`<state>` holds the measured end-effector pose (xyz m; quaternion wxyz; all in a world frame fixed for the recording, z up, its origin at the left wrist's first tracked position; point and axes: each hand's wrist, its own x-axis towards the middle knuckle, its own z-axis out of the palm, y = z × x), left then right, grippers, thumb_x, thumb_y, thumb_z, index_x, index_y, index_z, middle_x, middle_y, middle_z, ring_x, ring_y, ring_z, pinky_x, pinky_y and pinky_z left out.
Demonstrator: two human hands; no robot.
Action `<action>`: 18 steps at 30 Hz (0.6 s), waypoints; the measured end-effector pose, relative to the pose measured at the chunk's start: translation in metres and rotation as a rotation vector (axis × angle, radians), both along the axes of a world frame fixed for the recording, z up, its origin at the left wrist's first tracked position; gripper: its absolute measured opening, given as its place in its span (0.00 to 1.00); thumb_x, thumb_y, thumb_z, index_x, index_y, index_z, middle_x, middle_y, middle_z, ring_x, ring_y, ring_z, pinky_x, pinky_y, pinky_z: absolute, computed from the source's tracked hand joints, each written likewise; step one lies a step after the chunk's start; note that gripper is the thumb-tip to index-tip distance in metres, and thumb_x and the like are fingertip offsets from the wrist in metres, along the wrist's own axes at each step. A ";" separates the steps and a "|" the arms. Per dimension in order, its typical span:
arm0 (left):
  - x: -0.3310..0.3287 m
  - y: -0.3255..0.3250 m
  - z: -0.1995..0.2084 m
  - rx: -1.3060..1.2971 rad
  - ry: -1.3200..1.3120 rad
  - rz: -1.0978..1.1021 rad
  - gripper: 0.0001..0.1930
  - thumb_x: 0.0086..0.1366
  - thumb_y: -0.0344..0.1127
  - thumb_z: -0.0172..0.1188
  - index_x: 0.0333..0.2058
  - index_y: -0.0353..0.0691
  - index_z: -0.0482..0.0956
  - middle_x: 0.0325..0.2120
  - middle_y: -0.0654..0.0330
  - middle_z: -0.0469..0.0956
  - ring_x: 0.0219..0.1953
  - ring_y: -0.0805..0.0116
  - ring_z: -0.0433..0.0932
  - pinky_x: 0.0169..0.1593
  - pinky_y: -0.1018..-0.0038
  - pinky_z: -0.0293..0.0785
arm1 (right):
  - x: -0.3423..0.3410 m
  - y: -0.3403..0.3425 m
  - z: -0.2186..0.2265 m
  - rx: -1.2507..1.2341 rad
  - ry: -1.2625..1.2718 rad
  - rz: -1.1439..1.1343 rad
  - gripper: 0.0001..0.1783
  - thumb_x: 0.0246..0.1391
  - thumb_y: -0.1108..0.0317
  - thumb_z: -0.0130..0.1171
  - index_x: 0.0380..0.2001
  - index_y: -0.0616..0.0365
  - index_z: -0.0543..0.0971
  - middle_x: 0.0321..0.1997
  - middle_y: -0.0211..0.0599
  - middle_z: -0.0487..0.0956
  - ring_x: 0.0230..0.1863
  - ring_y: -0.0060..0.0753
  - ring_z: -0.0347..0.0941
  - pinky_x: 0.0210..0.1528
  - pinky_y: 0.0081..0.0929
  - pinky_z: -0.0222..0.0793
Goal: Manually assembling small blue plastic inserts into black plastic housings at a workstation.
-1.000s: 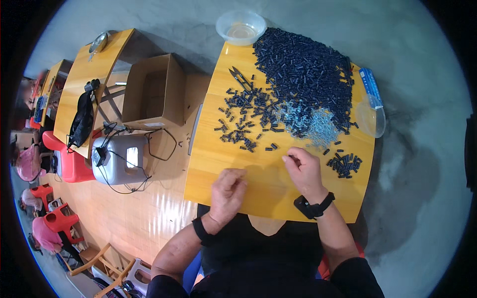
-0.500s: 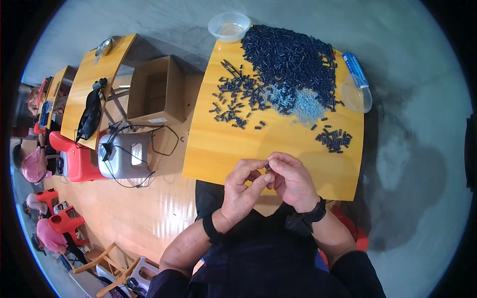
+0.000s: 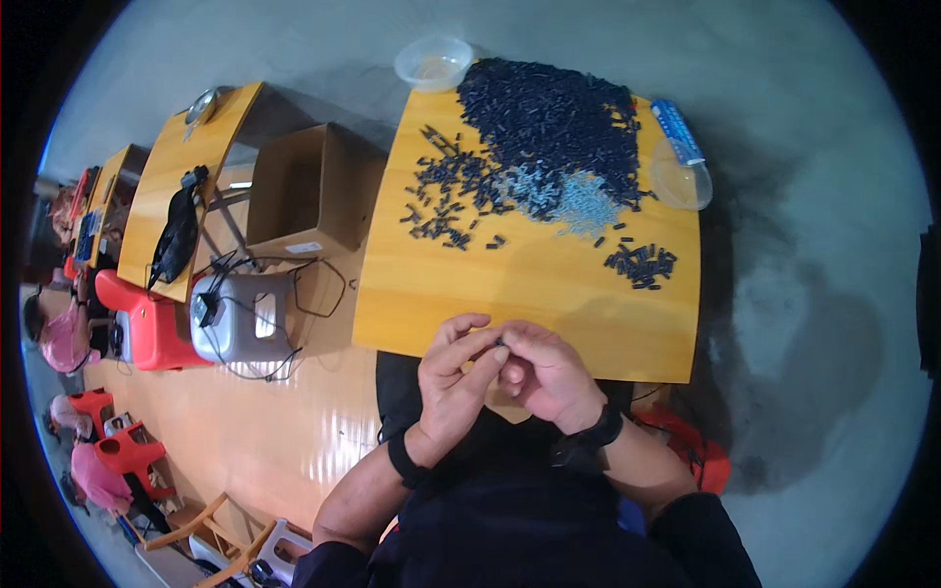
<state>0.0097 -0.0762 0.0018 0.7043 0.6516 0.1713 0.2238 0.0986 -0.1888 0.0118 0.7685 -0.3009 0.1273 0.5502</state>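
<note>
My left hand (image 3: 454, 377) and my right hand (image 3: 555, 380) meet just over the table's near edge. Between their fingertips is a small dark cylindrical piece (image 3: 499, 342), mostly covered by the fingers. Both thumbs and forefingers pinch at it. Beyond them, on the yellow table (image 3: 441, 294), lies a large heap of short black cylinders (image 3: 549, 113). A patch of small silvery screw-like parts (image 3: 586, 204) adjoins its near side. Loose black pieces (image 3: 446, 191) are scattered to the left, and a smaller group of black cylinders (image 3: 642, 266) lies to the right.
Dark thread snips (image 3: 438, 141) lie at the table's left. A clear plastic bowl (image 3: 433, 65) stands at the far left corner; a blue box (image 3: 676, 130) and clear container (image 3: 683, 188) sit along the right edge. Leftward are a cardboard box (image 3: 294, 196) and grey stool (image 3: 240, 323).
Both hands have shifted slightly left and stay together at the small piece. My left fingers are lifted and spread more. The whole view has turned a little, so the table appears farther left.
</note>
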 end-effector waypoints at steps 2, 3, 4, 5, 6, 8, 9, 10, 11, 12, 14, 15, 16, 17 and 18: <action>-0.002 0.002 0.001 0.009 0.022 0.015 0.13 0.56 0.20 0.62 0.41 0.35 0.82 0.45 0.54 0.73 0.42 0.69 0.73 0.45 0.78 0.70 | -0.004 0.004 -0.003 0.042 0.039 -0.008 0.07 0.61 0.65 0.52 0.34 0.56 0.74 0.22 0.25 0.73 0.19 0.17 0.68 0.20 0.17 0.64; -0.001 0.003 0.003 0.004 0.014 0.003 0.13 0.56 0.20 0.62 0.41 0.35 0.82 0.45 0.54 0.73 0.42 0.69 0.73 0.45 0.78 0.70 | -0.003 0.003 -0.006 0.064 0.053 -0.010 0.07 0.62 0.65 0.52 0.33 0.56 0.74 0.22 0.25 0.73 0.19 0.17 0.68 0.20 0.17 0.64; -0.001 0.005 0.006 -0.006 0.030 -0.007 0.12 0.56 0.20 0.61 0.40 0.35 0.82 0.45 0.54 0.73 0.42 0.69 0.73 0.46 0.77 0.70 | -0.003 0.003 -0.007 0.062 0.047 -0.017 0.07 0.62 0.65 0.52 0.33 0.56 0.74 0.22 0.25 0.73 0.19 0.17 0.68 0.20 0.17 0.64; -0.001 0.007 0.006 -0.016 0.048 -0.016 0.12 0.56 0.20 0.61 0.40 0.35 0.82 0.45 0.54 0.73 0.42 0.69 0.73 0.46 0.76 0.70 | -0.002 0.003 -0.007 0.047 0.028 0.012 0.08 0.62 0.65 0.52 0.33 0.57 0.75 0.22 0.26 0.73 0.19 0.18 0.68 0.20 0.18 0.64; 0.000 0.009 0.003 -0.009 0.018 -0.031 0.10 0.58 0.21 0.60 0.39 0.33 0.81 0.46 0.52 0.74 0.44 0.68 0.74 0.47 0.76 0.70 | 0.000 0.003 -0.008 0.032 0.009 0.041 0.09 0.62 0.65 0.51 0.33 0.58 0.75 0.22 0.26 0.74 0.19 0.18 0.68 0.20 0.18 0.64; 0.002 0.012 -0.003 -0.097 0.015 -0.006 0.09 0.60 0.22 0.58 0.40 0.33 0.79 0.47 0.52 0.74 0.46 0.68 0.73 0.49 0.75 0.70 | -0.001 0.004 -0.007 -0.095 -0.119 0.083 0.08 0.61 0.65 0.51 0.35 0.57 0.76 0.25 0.27 0.75 0.20 0.19 0.69 0.22 0.18 0.64; 0.003 0.014 -0.007 -0.185 0.013 0.022 0.08 0.62 0.23 0.57 0.40 0.33 0.77 0.48 0.51 0.74 0.49 0.68 0.73 0.52 0.74 0.70 | 0.000 0.004 -0.006 -0.223 -0.244 0.128 0.08 0.61 0.65 0.51 0.36 0.57 0.76 0.28 0.27 0.77 0.21 0.19 0.69 0.23 0.19 0.64; 0.005 0.017 -0.013 -0.183 0.041 0.035 0.06 0.65 0.26 0.54 0.40 0.33 0.72 0.43 0.50 0.76 0.44 0.67 0.77 0.47 0.74 0.74 | 0.003 0.004 -0.009 -0.331 -0.447 0.181 0.08 0.58 0.67 0.52 0.32 0.59 0.77 0.27 0.32 0.78 0.23 0.23 0.71 0.25 0.23 0.66; 0.007 0.021 -0.014 -0.186 0.037 0.029 0.06 0.65 0.26 0.54 0.40 0.33 0.72 0.43 0.50 0.76 0.44 0.67 0.77 0.47 0.74 0.74 | 0.010 0.002 -0.018 -0.336 -0.449 0.176 0.08 0.58 0.67 0.52 0.32 0.59 0.77 0.27 0.32 0.78 0.23 0.23 0.71 0.25 0.23 0.66; 0.009 0.025 -0.014 -0.259 0.130 -0.008 0.06 0.66 0.27 0.54 0.40 0.34 0.71 0.40 0.51 0.78 0.38 0.68 0.79 0.42 0.76 0.75 | 0.020 -0.002 -0.031 -0.468 -0.987 0.158 0.07 0.56 0.68 0.53 0.31 0.59 0.77 0.26 0.37 0.77 0.23 0.31 0.72 0.25 0.28 0.68; 0.008 0.032 -0.027 -0.264 0.221 -0.007 0.05 0.67 0.29 0.53 0.38 0.36 0.69 0.31 0.54 0.80 0.26 0.70 0.79 0.32 0.79 0.74 | 0.043 -0.006 -0.044 -0.720 -1.669 0.187 0.05 0.50 0.69 0.54 0.29 0.59 0.76 0.27 0.47 0.75 0.28 0.50 0.73 0.31 0.41 0.69; 0.003 0.036 -0.037 -0.263 0.225 0.004 0.05 0.67 0.29 0.53 0.38 0.36 0.69 0.31 0.54 0.80 0.26 0.70 0.79 0.32 0.79 0.74 | 0.057 -0.006 -0.048 -0.781 -1.786 0.179 0.05 0.50 0.70 0.54 0.28 0.59 0.76 0.27 0.47 0.75 0.30 0.50 0.73 0.32 0.43 0.69; -0.001 0.038 -0.046 -0.297 0.266 -0.007 0.05 0.66 0.29 0.54 0.39 0.35 0.70 0.30 0.55 0.80 0.26 0.71 0.79 0.31 0.79 0.74 | 0.072 -0.008 -0.052 -0.853 -1.905 0.166 0.04 0.50 0.70 0.54 0.27 0.59 0.75 0.27 0.46 0.75 0.31 0.51 0.73 0.32 0.44 0.69; -0.002 0.038 -0.051 -0.330 0.304 -0.022 0.06 0.66 0.28 0.55 0.39 0.34 0.70 0.29 0.56 0.79 0.26 0.72 0.79 0.31 0.80 0.74 | 0.087 -0.011 -0.054 -0.857 -1.907 0.166 0.04 0.50 0.70 0.54 0.27 0.59 0.75 0.27 0.46 0.75 0.31 0.51 0.73 0.32 0.44 0.69; -0.003 0.036 -0.051 -0.332 0.302 -0.023 0.06 0.66 0.28 0.55 0.39 0.34 0.70 0.29 0.56 0.79 0.26 0.72 0.79 0.31 0.80 0.74 | 0.101 -0.012 -0.057 -0.910 -1.909 0.141 0.05 0.51 0.69 0.54 0.29 0.59 0.76 0.28 0.46 0.75 0.31 0.51 0.73 0.33 0.44 0.69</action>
